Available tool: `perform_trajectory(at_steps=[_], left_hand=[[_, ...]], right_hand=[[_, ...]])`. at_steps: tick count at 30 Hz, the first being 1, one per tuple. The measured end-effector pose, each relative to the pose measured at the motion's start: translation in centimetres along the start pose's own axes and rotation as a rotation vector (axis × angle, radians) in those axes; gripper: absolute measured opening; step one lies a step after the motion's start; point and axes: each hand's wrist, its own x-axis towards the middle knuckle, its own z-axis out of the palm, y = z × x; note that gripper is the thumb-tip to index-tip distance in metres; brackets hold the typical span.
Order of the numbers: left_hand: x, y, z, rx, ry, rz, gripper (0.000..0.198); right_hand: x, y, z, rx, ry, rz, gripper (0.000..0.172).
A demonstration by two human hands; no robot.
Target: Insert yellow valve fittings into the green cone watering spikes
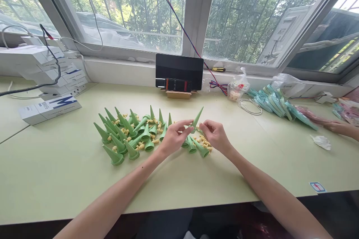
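Between the fingers of my left hand (174, 137) is a green plastic cone-shaped spike (198, 117), its tip pointing up and to the right. My right hand (216, 135) is closed in a pinch close beside the spike's lower part; whatever its fingertips hold is hidden. Just below both hands lie a few loose green spikes (202, 149) and a small pile of yellow valve-like pieces (206, 143). To the left of my left hand spreads a large group of green spikes (119, 143), many with yellow pieces attached, some standing and some lying.
A dark tablet (179, 68) and a phone (177, 85) stand at the back. White boxes (52, 108) are stacked at left. At right are a tied plastic bag (238, 89), bagged teal items (276, 102), crumpled tissue (321, 142) and another person's hand (338, 127).
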Motion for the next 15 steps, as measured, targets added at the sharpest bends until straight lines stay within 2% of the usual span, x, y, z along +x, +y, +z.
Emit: perform_trajectory(at_steps=[6,15], left_hand=[[0.01,-0.19,-0.03,0.008,-0.014,0.011,0.034],[0.06,-0.43,-0.04,-0.007,-0.052,0.074,0.030]], right_hand=[[0.23,-0.55,0.08,0.309,-0.083,0.214,0.044],[0.62,-0.43,-0.31,0.629,-0.277,0.571,0.033]])
